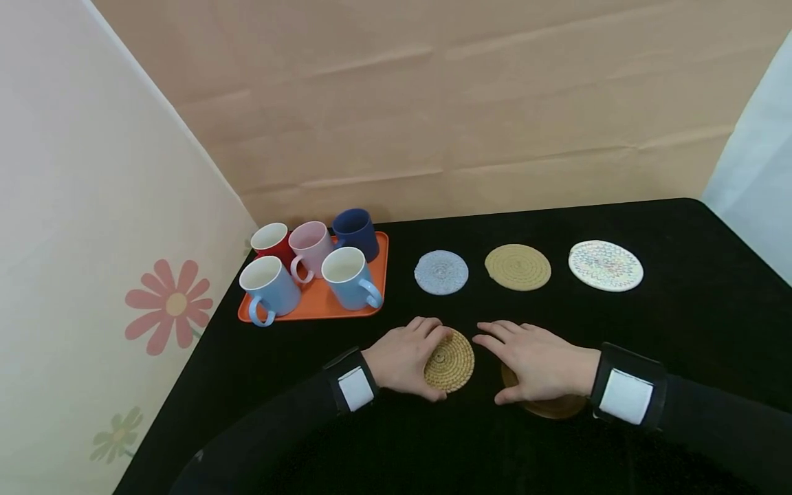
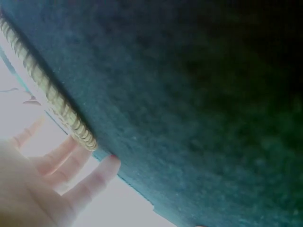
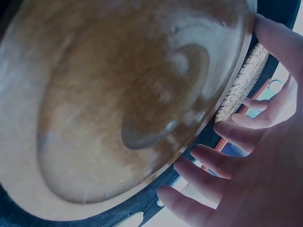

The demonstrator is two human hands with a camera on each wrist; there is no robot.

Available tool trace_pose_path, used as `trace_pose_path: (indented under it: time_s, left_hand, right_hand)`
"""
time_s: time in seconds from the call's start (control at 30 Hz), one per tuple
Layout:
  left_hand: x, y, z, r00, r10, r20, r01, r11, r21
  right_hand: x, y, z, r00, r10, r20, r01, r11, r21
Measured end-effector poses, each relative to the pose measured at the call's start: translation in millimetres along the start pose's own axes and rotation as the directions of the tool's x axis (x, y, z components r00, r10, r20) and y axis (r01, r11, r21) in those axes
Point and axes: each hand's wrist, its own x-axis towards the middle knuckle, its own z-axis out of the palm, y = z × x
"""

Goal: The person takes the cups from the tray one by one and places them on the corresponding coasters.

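A round tan woven coaster [image 1: 453, 361] lies flat on the black table. My left hand [image 1: 405, 357] spans its left side with thumb and fingers spread; in the left wrist view the fingers are beside the coaster's rim [image 2: 52, 97]. Over a round brown, glossy dish [image 1: 559, 407] hovers my right hand [image 1: 541, 361], fingers stretched to the left, and it covers much of the dish. The right wrist view shows the dish's shallow face [image 3: 94, 109] up close, with the fingertips near its rim. Whether they touch it, I cannot tell.
At the back left, an orange tray [image 1: 322, 306] bears several mugs: red, pink [image 1: 311, 246], dark blue [image 1: 357, 234] and light blue [image 1: 349, 278]. Three round mats, pale blue [image 1: 441, 273], tan [image 1: 518, 267] and speckled white [image 1: 606, 266], lie in a row behind the hands.
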Motion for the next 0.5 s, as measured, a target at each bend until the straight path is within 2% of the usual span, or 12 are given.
trace_pose_path:
  time_s: [0.5]
  left_hand:
    - [14.0, -0.4, 0.7, 1.0, -0.018, -0.005, 0.018, 1.0, 0.011]
  right_hand:
    - [-8, 4, -6, 1.0, 0.018, -0.018, -0.018, 1.0, -0.022]
